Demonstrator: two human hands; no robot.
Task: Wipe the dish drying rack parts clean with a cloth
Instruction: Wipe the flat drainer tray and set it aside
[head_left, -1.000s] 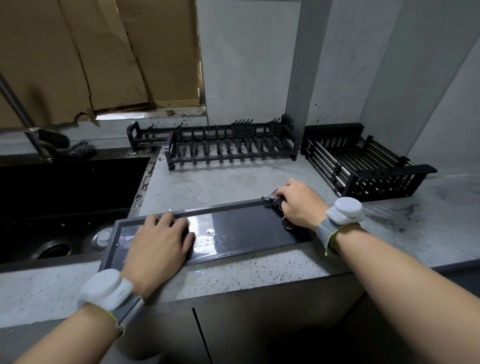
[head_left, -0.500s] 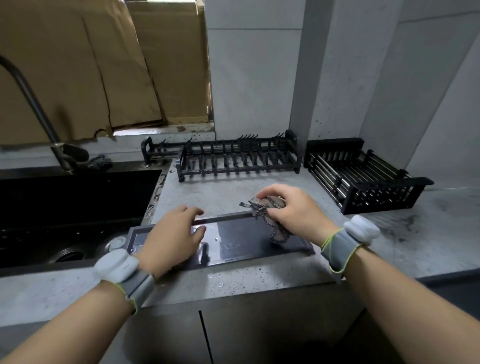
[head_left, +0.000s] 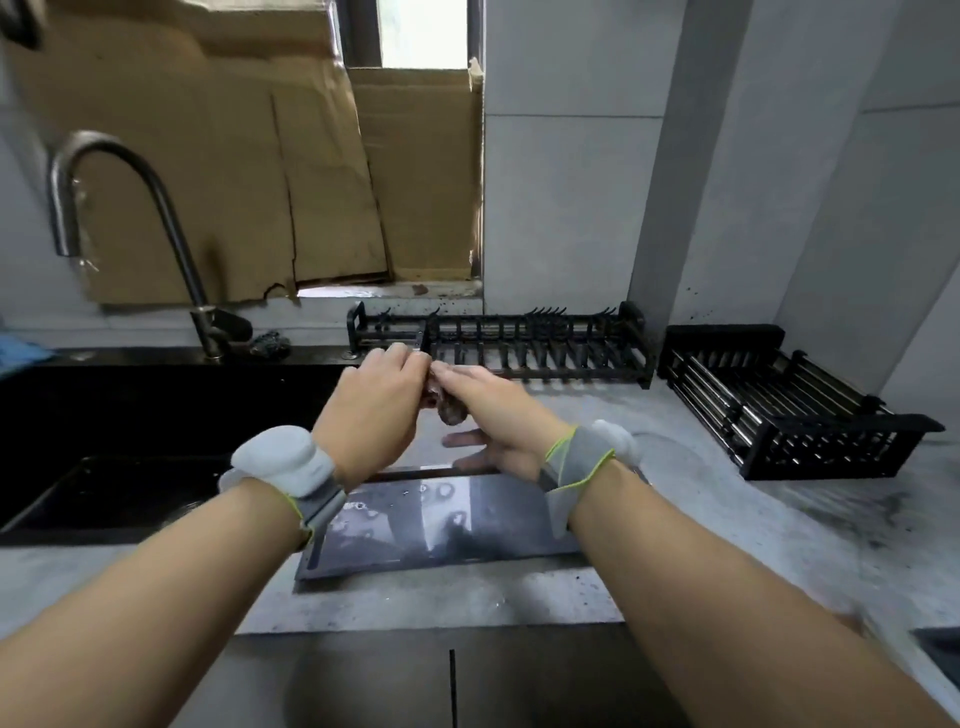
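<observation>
A dark flat drip tray (head_left: 441, 525) lies on the grey counter in front of me, wet and reflective. Both hands are raised above its far edge. My left hand (head_left: 371, 408) and my right hand (head_left: 491, 410) meet around a small bunched cloth (head_left: 449, 408), which shows only as a brownish lump between them. Behind the hands stands the black plate rack (head_left: 545, 345) against the wall. A black slatted basket (head_left: 789, 410) sits at the right.
A dark sink (head_left: 130, 441) fills the left, with a curved faucet (head_left: 130, 208) behind it. Cardboard (head_left: 249, 171) covers the window. A grey counter (head_left: 805, 525) runs to the right, stained dark in places. Its front edge is just below the tray.
Both hands have lifted off the tray and come together above its far edge. The cloth went up with my right hand and is now bunched between both hands. The view tilted upward.
</observation>
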